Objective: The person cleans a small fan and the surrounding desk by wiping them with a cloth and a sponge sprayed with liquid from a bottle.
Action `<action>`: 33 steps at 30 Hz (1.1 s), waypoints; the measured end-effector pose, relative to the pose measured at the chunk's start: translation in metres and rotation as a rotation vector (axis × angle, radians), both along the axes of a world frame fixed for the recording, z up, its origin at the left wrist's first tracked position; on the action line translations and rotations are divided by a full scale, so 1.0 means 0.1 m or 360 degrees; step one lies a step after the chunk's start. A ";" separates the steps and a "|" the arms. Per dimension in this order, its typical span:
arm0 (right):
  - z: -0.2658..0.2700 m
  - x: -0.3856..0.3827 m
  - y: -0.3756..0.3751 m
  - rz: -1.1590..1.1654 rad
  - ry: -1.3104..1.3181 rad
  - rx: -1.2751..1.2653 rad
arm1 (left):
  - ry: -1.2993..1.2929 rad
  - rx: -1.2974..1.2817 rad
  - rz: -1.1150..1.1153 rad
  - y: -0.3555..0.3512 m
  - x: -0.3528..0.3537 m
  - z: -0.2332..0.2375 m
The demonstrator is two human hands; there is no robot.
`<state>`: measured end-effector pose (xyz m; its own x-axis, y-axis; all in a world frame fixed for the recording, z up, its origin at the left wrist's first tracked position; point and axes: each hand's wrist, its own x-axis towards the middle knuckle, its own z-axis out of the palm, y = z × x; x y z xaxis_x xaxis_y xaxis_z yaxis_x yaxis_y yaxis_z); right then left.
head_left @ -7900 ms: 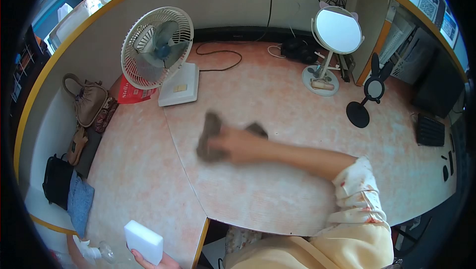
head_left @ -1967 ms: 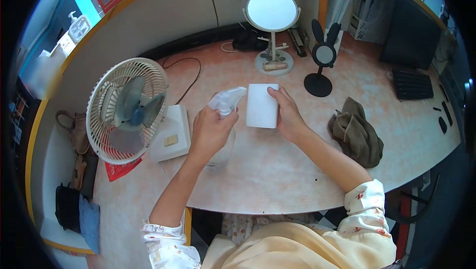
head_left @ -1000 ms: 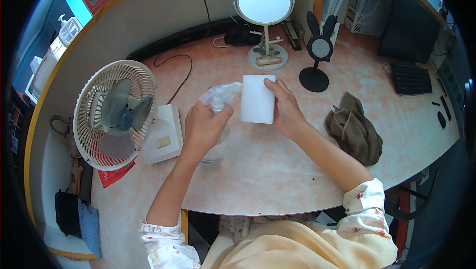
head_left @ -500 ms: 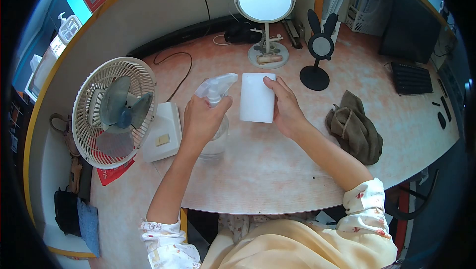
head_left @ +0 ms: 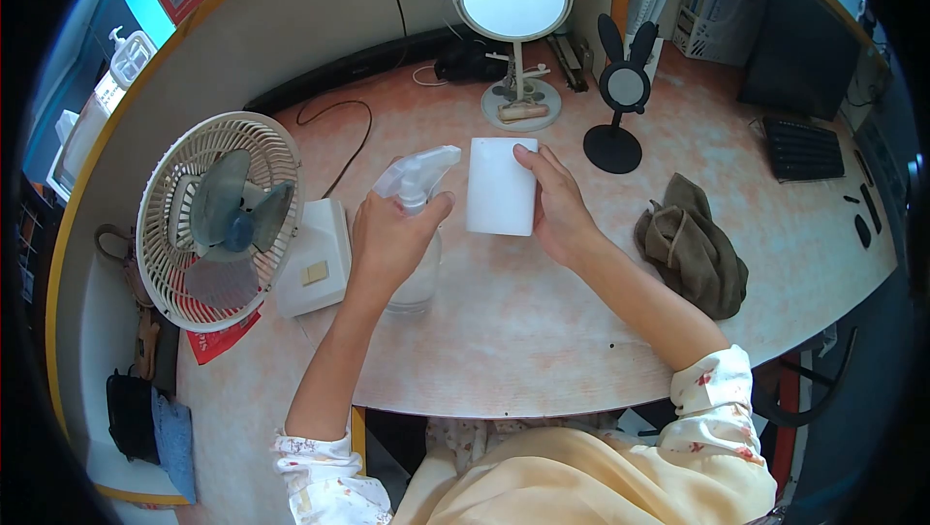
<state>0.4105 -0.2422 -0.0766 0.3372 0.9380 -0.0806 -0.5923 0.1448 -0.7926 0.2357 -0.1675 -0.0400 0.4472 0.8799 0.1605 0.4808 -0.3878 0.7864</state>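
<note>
My left hand [head_left: 390, 237] is wrapped round the neck of a clear spray bottle [head_left: 415, 283], its nozzle pointing right toward a white, smooth-sided object [head_left: 499, 188]. That white piece looks like a cup or small container held up with its side facing me; its exact kind does not show. My right hand [head_left: 560, 203] grips it from the right, thumb on the near face and fingers behind. A crumpled brown cloth [head_left: 692, 246] lies on the desk to the right of my right forearm.
A white desk fan [head_left: 219, 220] stands at the left on its base [head_left: 315, 263]. Behind my hands are a round mirror [head_left: 514, 2] and a black rabbit-eared mirror [head_left: 620, 89]. A dark keyboard [head_left: 802, 149] sits at the far right, and a cable [head_left: 360, 149] crosses the back left.
The whole view has shifted slightly. Both hands keep their hold on the spray bottle and the white object, with almost no movement.
</note>
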 end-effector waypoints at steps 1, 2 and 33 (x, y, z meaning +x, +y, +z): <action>0.03 0.00 -0.01 0.0002 0.0003 -0.0018 | -0.0016 0.0007 -0.0008 -0.03 -0.01 0.03; 0.04 0.00 -0.02 0.0004 0.0006 -0.0035 | -0.0038 0.0027 -0.0028 -0.06 -0.01 0.04; 0.05 -0.04 -0.04 0.0039 0.0005 0.0002 | 0.0065 0.0132 -0.0036 -0.03 -0.02 0.01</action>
